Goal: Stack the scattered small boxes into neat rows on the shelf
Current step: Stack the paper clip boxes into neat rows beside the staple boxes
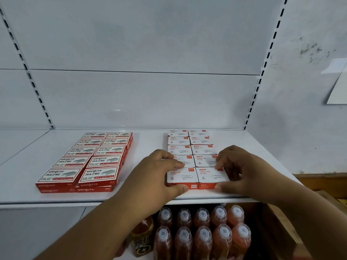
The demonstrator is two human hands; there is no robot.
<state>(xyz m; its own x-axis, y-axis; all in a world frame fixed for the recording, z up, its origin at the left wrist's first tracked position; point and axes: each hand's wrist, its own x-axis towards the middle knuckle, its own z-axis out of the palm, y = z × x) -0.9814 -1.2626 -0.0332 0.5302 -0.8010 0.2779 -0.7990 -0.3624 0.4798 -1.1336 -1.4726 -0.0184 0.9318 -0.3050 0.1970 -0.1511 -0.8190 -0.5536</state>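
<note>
Small white and red paper clip boxes (199,147) lie in two neat columns on the right part of the white shelf (146,139). My left hand (155,177) grips the front left paper clip box (182,176), thumb on its front face and fingers over its back edge. The front right paper clip box (211,175) is held the same way by my right hand (242,171). Red staple boxes (88,160) sit in two columns, stacked two high, on the left part of the shelf.
Below the shelf edge stand rows of orange bottles with wrapped caps (202,231) and a dark can (142,239). A brown cardboard box (281,231) is at the lower right. A sheet of paper (338,85) hangs on the right wall.
</note>
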